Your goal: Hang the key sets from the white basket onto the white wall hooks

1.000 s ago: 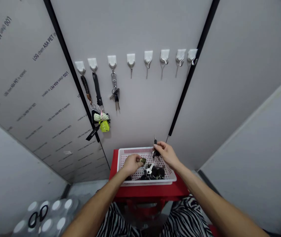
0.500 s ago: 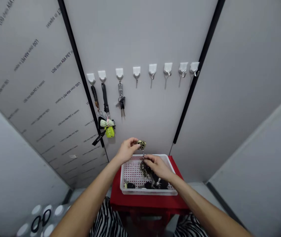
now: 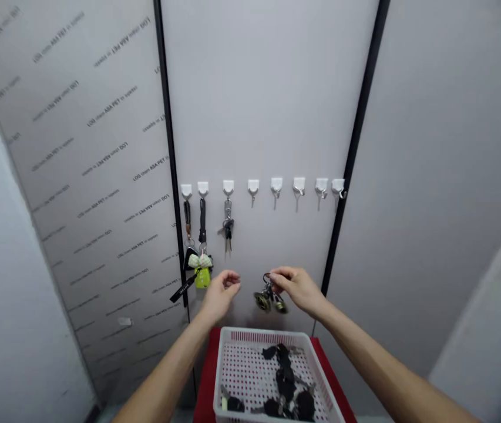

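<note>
My right hand pinches the ring of a key bunch with a round brass fob, which dangles in the air above the white basket. Just left of it my left hand hovers with loosely curled fingers and nothing in them. Several dark keys and fobs lie in the basket. On the grey wall above runs a row of white hooks. The three leftmost carry key sets: two on black straps with a green fob, and one metal bunch.
The basket stands on a red stool or table against the wall. Black vertical strips divide the wall panels. The panel on the left bears printed film lettering. The hooks to the right of the third one carry nothing.
The key bunch passed from my left hand to my right and rose out of the basket. My left hand let go. The view tilted upward, so the hooks sit lower in the picture.
</note>
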